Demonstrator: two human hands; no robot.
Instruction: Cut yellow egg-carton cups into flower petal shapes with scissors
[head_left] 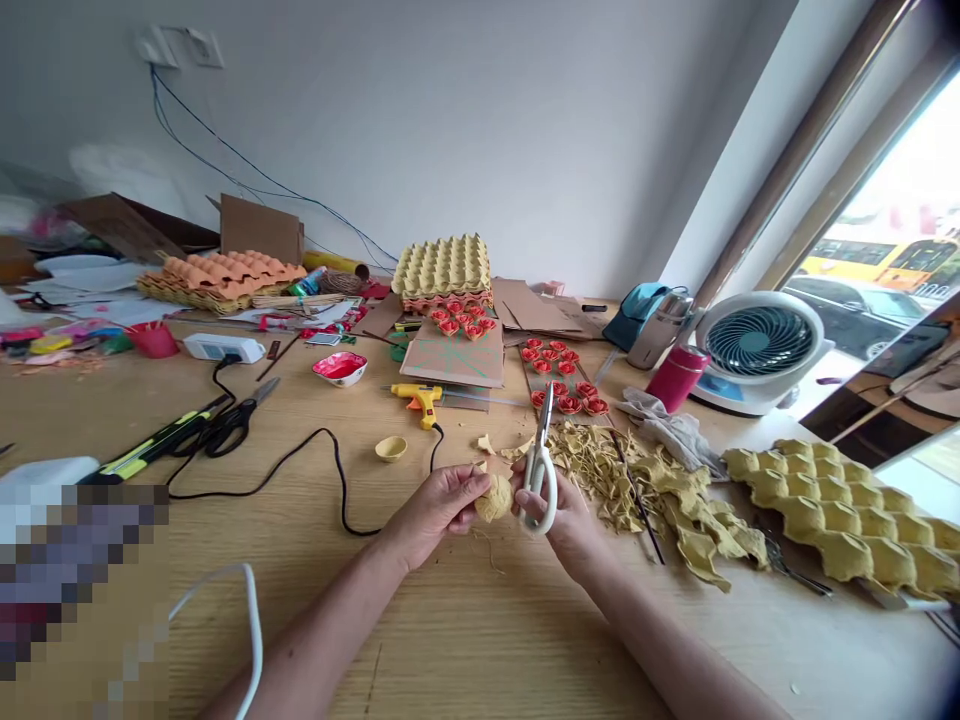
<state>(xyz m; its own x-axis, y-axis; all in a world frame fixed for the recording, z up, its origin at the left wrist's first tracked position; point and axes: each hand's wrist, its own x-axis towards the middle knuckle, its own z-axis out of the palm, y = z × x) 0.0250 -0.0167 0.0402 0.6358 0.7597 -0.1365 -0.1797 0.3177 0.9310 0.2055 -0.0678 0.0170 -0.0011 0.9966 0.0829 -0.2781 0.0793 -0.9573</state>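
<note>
Between thumb and fingers, my left hand pinches a rounded egg-carton cup of yellowish pulp. Close beside it, my right hand is wrapped round white-handled scissors, their blades pointing up and away from me; its fingertips are near the cup's right side. Whether those fingertips touch the cup, I cannot tell. A second cut cup sits on the table to the left. Beyond my hands lies a yellow glue gun. Yellow carton scraps are heaped right of the scissors.
Red paper-pulp flowers stand on cardboard behind the scraps. A yellow egg tray lies at right, near a fan and a red can. Black scissors, a cutter knife and a black cord lie left. Stacked trays stand behind.
</note>
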